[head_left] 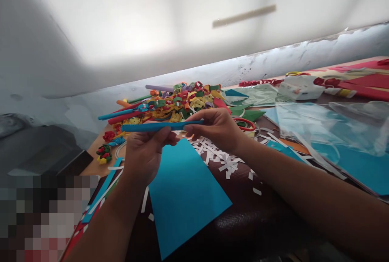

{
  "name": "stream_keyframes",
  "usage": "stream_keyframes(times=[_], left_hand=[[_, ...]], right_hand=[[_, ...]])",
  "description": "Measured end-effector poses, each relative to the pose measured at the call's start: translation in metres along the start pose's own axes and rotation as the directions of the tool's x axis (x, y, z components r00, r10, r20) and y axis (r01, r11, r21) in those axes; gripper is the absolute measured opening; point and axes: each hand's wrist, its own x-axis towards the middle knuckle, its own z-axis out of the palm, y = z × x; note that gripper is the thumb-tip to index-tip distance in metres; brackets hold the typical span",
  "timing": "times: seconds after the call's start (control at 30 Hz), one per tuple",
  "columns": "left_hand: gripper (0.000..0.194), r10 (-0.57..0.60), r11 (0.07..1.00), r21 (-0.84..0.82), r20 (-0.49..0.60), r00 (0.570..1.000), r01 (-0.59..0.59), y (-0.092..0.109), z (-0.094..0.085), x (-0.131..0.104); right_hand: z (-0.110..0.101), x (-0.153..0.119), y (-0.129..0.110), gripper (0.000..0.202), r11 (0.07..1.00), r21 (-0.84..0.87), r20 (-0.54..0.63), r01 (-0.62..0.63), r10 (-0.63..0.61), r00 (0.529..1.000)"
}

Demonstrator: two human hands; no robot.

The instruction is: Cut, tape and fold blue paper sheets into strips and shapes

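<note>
Between both hands, a narrow blue paper strip (146,127), possibly folded or rolled, is held roughly level above the table. My left hand (146,152) pinches it near its middle, thumb along the near side. At its right end, the fingers and thumb of my right hand (214,126) are closed on it. Below them lies a large flat sheet of blue paper (185,197), its far edge partly behind my left hand. Small white paper scraps (225,158) are scattered just right of the sheet.
A pile of colourful paper chains (188,99) and rolled paper sticks (121,112) lies at the back. Clear plastic packaging (334,124) covers blue sheets (358,166) on the right. Red tape rings (246,124) sit beyond my right wrist. Blue strips (103,193) lie at left.
</note>
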Motion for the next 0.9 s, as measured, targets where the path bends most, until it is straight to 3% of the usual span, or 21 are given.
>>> stream_keyframes(times=[0.23,0.43,0.6,0.8,0.9], left_hand=[[0.019,-0.033,0.999,-0.001,-0.118,0.993,0.033,0.001,0.000,0.004],[0.018,0.000,0.999,0.051,-0.117,0.993,0.006,-0.003,-0.002,0.006],[0.012,0.162,0.971,0.193,-0.106,0.981,-0.140,-0.001,-0.004,0.002],[0.018,0.431,0.816,0.434,-0.016,0.902,-0.383,0.011,-0.001,-0.012],[0.012,0.440,0.819,0.424,-0.032,0.897,-0.387,0.009,0.002,-0.011]], right_hand=[[-0.004,0.002,0.003,0.049,1.000,-0.027,-0.095,-0.014,0.011,0.995],[-0.009,0.003,0.000,0.039,0.995,-0.096,-0.141,0.023,-0.037,0.989],[-0.013,0.006,0.003,0.040,0.995,-0.094,-0.148,-0.034,0.020,0.989],[-0.030,0.013,0.006,0.041,0.984,-0.101,-0.192,-0.145,0.124,0.973],[-0.035,0.014,0.006,0.036,0.975,-0.158,-0.201,-0.156,0.123,0.972]])
